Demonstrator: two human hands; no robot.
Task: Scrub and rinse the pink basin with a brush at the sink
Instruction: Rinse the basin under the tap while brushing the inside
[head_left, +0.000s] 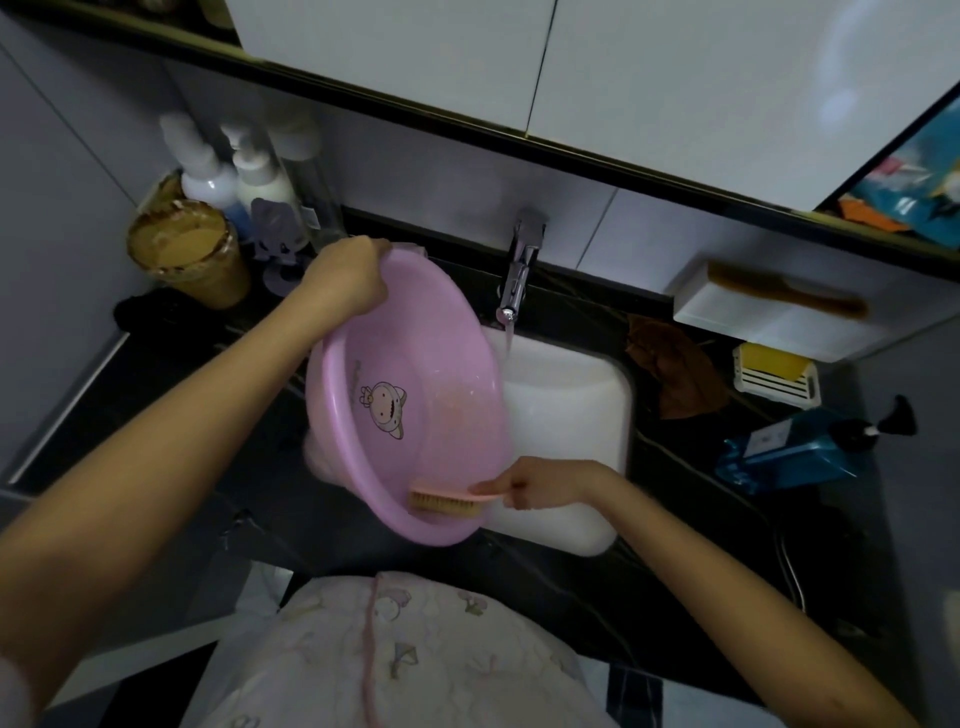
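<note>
Holding the basin (415, 364) tilted, fingers of the left hand (345, 278) curled over its rim; clamping the brush (447, 503) in the right hand (530, 486), pressing bristles just beyond the fingertips.

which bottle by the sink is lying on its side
The blue plastic pump bottle with a black top, right of the white sink; the white pump bottles at back left stand upright.
</note>
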